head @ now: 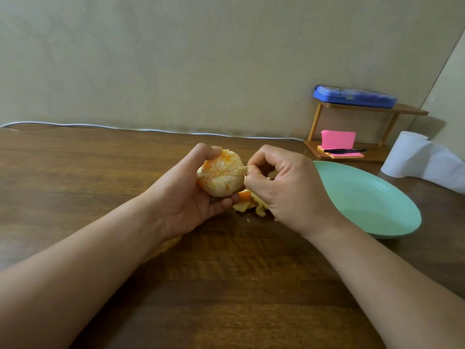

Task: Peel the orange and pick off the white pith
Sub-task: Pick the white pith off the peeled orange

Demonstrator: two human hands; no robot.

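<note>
Orange [221,175]: peeled, held above mid-table in the closed left hand [186,195]. Right hand [284,182]: fingertips pinched on a pith strand [241,170] at the fruit's right side. Peel scraps [247,201] lay beneath. Step: pith removal; next, likely a gentle outward pull.

A plain beige wall [176,59] fills the upper half, evenly lit, meeting a side wall [450,96] at 2 o'clock. A dark wood-grain bench [75,167] spans the lower half. A white cable [100,126] runs along its far edge against the wall. At 2 o'clock a small wooden shelf [364,109] stands in the corner.
</note>
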